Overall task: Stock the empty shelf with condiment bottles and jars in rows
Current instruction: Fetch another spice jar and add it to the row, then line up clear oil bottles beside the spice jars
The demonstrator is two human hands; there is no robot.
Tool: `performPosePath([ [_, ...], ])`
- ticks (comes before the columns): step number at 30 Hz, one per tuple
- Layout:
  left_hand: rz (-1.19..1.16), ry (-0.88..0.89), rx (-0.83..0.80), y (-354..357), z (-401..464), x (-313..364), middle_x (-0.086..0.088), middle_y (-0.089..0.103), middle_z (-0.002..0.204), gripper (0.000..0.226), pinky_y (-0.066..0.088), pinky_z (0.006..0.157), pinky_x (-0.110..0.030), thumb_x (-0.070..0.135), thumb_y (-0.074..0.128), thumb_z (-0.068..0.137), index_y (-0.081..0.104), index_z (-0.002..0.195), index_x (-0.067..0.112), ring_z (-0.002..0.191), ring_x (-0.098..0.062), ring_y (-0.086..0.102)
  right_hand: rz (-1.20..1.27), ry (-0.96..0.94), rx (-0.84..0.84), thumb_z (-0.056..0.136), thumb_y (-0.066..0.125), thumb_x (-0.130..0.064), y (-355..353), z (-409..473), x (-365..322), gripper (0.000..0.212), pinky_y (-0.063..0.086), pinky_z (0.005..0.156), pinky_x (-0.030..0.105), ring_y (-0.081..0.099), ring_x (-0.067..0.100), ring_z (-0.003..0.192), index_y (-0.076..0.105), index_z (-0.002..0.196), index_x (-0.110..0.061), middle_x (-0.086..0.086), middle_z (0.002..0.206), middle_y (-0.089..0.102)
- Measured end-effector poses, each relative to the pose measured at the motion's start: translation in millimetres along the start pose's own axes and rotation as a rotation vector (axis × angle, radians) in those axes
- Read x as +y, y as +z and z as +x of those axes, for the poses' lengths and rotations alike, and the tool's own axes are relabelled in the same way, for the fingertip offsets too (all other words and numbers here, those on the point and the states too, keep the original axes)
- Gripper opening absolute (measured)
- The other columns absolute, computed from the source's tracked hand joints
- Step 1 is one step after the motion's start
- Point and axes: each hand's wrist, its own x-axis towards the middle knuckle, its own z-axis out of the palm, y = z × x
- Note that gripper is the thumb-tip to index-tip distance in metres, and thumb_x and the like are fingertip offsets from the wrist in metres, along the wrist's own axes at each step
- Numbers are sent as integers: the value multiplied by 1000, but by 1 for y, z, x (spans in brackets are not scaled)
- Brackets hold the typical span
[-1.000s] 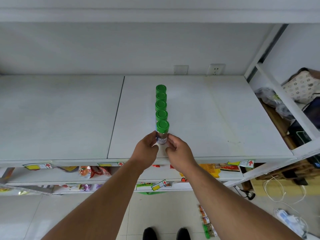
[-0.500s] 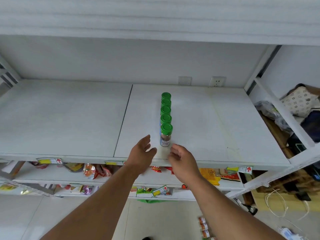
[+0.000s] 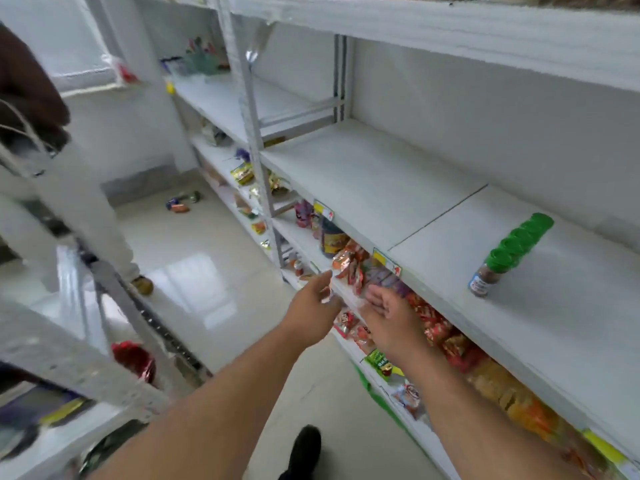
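- At far left, a second person (image 3: pixel 59 188) in pale trousers stands on the tiled floor (image 3: pixel 194 271), one shoe (image 3: pixel 142 285) showing; the upper body is cut off by the edge of view.
- Low on the left, a grey metal ladder (image 3: pixel 114 306) slants across the view, with a red packet (image 3: pixel 133 358) lying beside its foot.
- Farther back on the floor lie a few small items (image 3: pixel 181 202), too blurred to name.
- Left of centre, the left hand (image 3: pixel 313 306) hangs in the air in front of the lower shelves, fingers loosely spread and holding nothing.
- Just beside it, the right hand (image 3: pixel 389 317) is likewise relaxed and empty, palm turned up, fingers gently curled; the two hands are near but apart.
- Below them a dark shoe (image 3: pixel 304 448) of the wearer shows on the floor.
- Behind the hands, the lower shelves (image 3: pixel 353 299) are packed with snack bags (image 3: pixel 349 265), and a dark bottle (image 3: pixel 330 237) stands among them.
- Above those, the white shelf (image 3: pixel 381 181) carries price tags (image 3: pixel 323 210) on its front lip.
- On the right part of that shelf stands a row of jars (image 3: pixel 512 247) with green caps, running from the front towards the back wall; the front jar (image 3: pixel 485 278) holds brown powder and sits near the shelf's front edge, well apart from both hands.
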Motion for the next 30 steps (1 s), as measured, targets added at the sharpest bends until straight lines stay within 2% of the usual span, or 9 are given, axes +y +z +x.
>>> performPosePath([
  [5,0,-123,257,-68,-85,-48,9,48,147,61,41,94,-21,18,62,97,39,154,20,134,-10,49,-45,-70,-243,99,65,-28,79,-44,-24,55,41,98,21,56,3,118,48,149,-13,-4,140,57],
  [10,-70,-223,433,-122,-169,-91,8,46,152,61,43,106,-29,19,62,97,39,153,24,130,-7,49,-108,-132,-422,98,67,-34,155,-93,-37,54,42,98,20,58,3,116,51,147,-18,-7,139,60],
  [13,-109,-262,518,-146,-219,-109,17,54,140,52,44,98,-20,18,61,97,47,145,32,122,2,53,-130,-139,-501,98,68,-32,196,-126,-41,52,43,99,21,59,3,115,52,145,-19,-7,138,61],
  [15,-127,-282,575,-164,-252,-123,24,63,119,42,45,82,-6,15,61,96,55,125,45,103,15,59,-157,-143,-558,98,67,-32,223,-151,-44,51,41,98,20,59,3,114,52,146,-20,-10,134,60],
  [17,-134,-314,629,-185,-284,-138,24,64,111,37,45,76,-2,13,60,98,54,119,43,92,18,59,-174,-153,-608,99,66,-32,252,-175,-50,49,41,97,20,58,3,113,52,145,-22,-13,130,60],
  [20,-175,-364,726,-223,-338,-161,9,59,134,51,45,103,-22,11,59,98,47,146,23,120,-1,56,-188,-167,-673,98,66,-33,300,-216,-58,49,43,100,24,58,4,118,53,144,-24,-12,135,59],
  [21,-192,-373,753,-236,-357,-167,7,56,137,53,46,105,-27,12,60,98,45,148,21,124,-6,54,-196,-176,-691,98,67,-34,316,-231,-60,49,43,101,24,58,4,119,53,144,-24,-12,139,59],
  [25,-200,-415,837,-288,-428,-200,13,50,139,55,45,90,-20,16,60,99,42,150,26,127,-8,50,-190,-175,-778,98,68,-32,382,-292,-72,53,43,102,25,57,7,124,50,147,-23,-7,145,56],
  [30,-209,-446,958,-336,-500,-231,6,49,151,58,46,106,-34,17,62,98,42,151,27,132,-13,51,-194,-195,-826,98,68,-29,448,-349,-94,50,42,105,27,55,10,130,51,145,-24,-9,147,53],
])
